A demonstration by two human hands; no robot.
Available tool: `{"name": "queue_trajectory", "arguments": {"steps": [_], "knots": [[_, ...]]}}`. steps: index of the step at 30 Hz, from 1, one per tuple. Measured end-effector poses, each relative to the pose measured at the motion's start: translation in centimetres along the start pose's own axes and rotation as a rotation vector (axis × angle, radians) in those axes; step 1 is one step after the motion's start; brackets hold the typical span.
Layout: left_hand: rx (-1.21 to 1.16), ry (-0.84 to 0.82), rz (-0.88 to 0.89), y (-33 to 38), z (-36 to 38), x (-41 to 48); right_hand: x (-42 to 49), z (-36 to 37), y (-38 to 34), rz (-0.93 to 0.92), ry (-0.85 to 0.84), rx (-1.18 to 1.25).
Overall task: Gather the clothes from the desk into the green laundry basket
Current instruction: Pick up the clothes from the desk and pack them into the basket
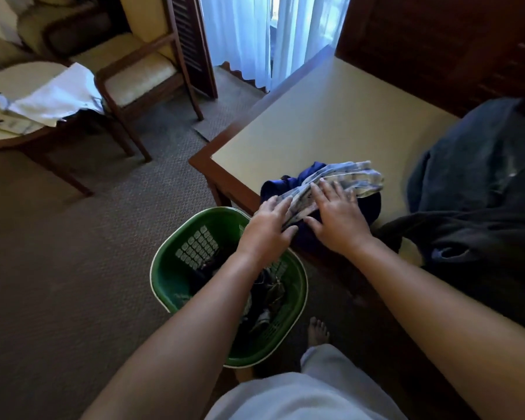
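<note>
**Both hands lying flat on the striped cloth [346,177] at the desk's near edge**

Fingers straight and spread, the left hand [267,222] and the right hand [337,219] are pressing down side by side on the striped cloth, neither one curling round it. The left hand is lying over the cloth's near end, its thumb reaching toward the right hand. The right hand is lying palm-down just beside it, fingertips pointing away from the person. The striped cloth, pale blue and white, is lying crumpled on top of a navy garment [275,186]. Together they are sitting as one bundle near the corner of the desk [331,116], with the navy garment reaching the desk's wooden edge.

Just below that edge, the green laundry basket [176,286] is standing on the carpet [58,237], under the left forearm. Dark clothes [269,294] are already lying in a heap inside it.

To the right of the bundle, a large dark grey garment [482,183] is sprawling across the desk and drooping over its front edge.

A bare foot [317,328] is standing on the carpet just beside the basket, and the person's white clothing [300,395] is filling the bottom of the view.

Well apart on the left, a wooden armchair [140,77] with cream cushions is standing next to a round table [0,137], which is carrying a white cloth [58,95] and some papers [6,124]. Pale curtains [243,34] are hanging beyond the desk's far corner.
</note>
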State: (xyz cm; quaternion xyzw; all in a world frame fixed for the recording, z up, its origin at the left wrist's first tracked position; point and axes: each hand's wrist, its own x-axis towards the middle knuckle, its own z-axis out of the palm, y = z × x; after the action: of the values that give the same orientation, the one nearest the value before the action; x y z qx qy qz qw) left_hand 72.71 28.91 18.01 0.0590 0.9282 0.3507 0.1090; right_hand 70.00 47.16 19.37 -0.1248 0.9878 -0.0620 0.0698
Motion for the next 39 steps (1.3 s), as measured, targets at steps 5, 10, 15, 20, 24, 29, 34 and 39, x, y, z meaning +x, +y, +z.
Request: {"name": "queue_trajectory", "arguments": {"steps": [5,10,15,20,24,29,34,39], "knots": [[0.286,-0.138,-0.095,1.9,1.8,3.7,4.3,-1.0,4.9,-0.106,-0.24,-0.224],[0.372,-0.24,-0.159,2.4,4.1,6.1,6.7,-0.6,8.5,-0.222,-0.366,-0.329],[0.44,-0.34,-0.202,3.0,6.0,7.6,6.9,0.6,10.8,-0.144,-0.461,-0.222],[0.433,-0.125,-0.145,3.0,6.9,7.1,6.7,0.8,11.5,-0.121,-0.404,-0.101],[0.437,0.037,-0.062,2.6,6.9,6.0,5.6,0.8,10.3,-0.124,-0.274,-0.081],[0.342,0.065,-0.027,1.5,4.9,2.9,3.2,0.7,6.5,-0.128,-0.247,-0.035],[0.174,0.156,-0.046,-2.1,2.0,-2.0,0.4,1.6,0.9,-0.132,-0.205,0.113],[0.122,0.268,-0.072,-6.6,-1.4,-6.9,-1.6,2.9,-5.6,-0.157,-0.182,0.197]]}}
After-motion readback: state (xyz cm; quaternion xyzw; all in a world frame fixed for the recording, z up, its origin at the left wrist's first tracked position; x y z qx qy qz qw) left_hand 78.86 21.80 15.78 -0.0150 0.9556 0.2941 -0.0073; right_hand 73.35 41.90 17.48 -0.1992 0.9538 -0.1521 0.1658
